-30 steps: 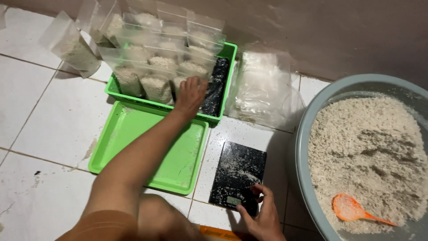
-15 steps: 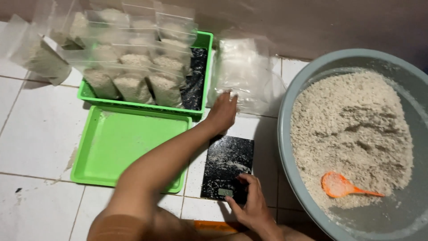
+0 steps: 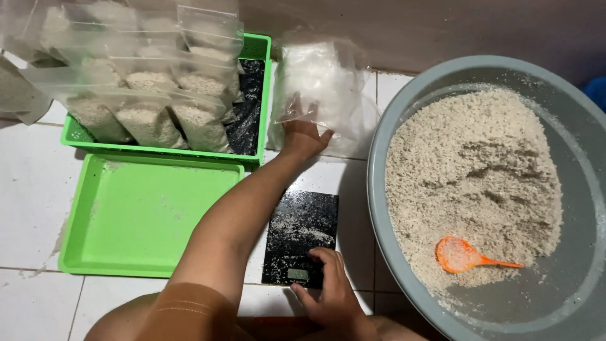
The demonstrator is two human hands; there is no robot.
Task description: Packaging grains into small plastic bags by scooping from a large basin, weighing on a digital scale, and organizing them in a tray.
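So here's our setup on the tiled floor. Our left hand (image 3: 303,134) is stretched out forward across our body, fingers spread and loose, resting on the near edge of the stack of empty clear bags (image 3: 322,85). We can't really tell if any fingertip has pinched a bag yet; it looks more like touching than gripping. The stack lies straight ahead of those fingers, running away from us toward the wall, so its long axis lines up roughly with our forearm. It sits between the green basket (image 3: 262,50) and the grey basin (image 3: 394,113), just beside both.

Our right hand (image 3: 328,293) is down close to our body, fingers curled lightly on the near end of the black kitchen scale (image 3: 302,233), around the little display. It isn't holding anything, just pressing or steadying. The scale's long axis also points away from us, and its top is dusted with grains.

The left hand is clearly the nearer one to the bags; the right is well apart from them, with the whole scale in between.

Other stuff: filled bags of rice (image 3: 151,120) standing upright in the basket, an empty green tray (image 3: 82,252) just in front of it, and an orange scoop (image 3: 467,256) lying on the rice in the basin, handle pointing right.
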